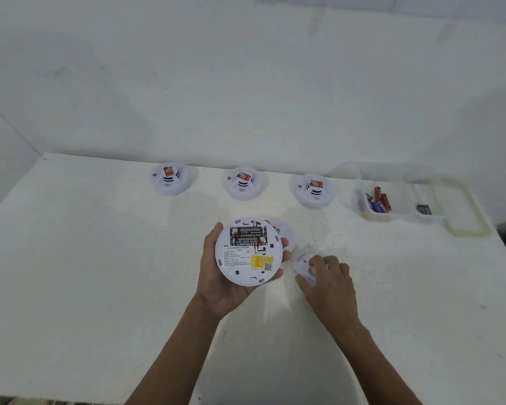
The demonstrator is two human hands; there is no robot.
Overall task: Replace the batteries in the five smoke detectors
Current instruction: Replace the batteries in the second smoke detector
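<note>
Table (100,258): white, I work here.
Left hand (216,287): cradles upturned detector (247,252), batteries (248,236) seated.
Right hand (327,283): grasps, I think, the back plate (304,266); I'd align tabs, then twist.

The scene is evenly and brightly lit by diffuse light from above. Soft, faint shadows are cast on the white table (100,258) beneath the forearms. No hard glare is seen. Straight edges are bowed by wide-angle distortion. Fine detail is softened throughout, most towards the corners.
</note>
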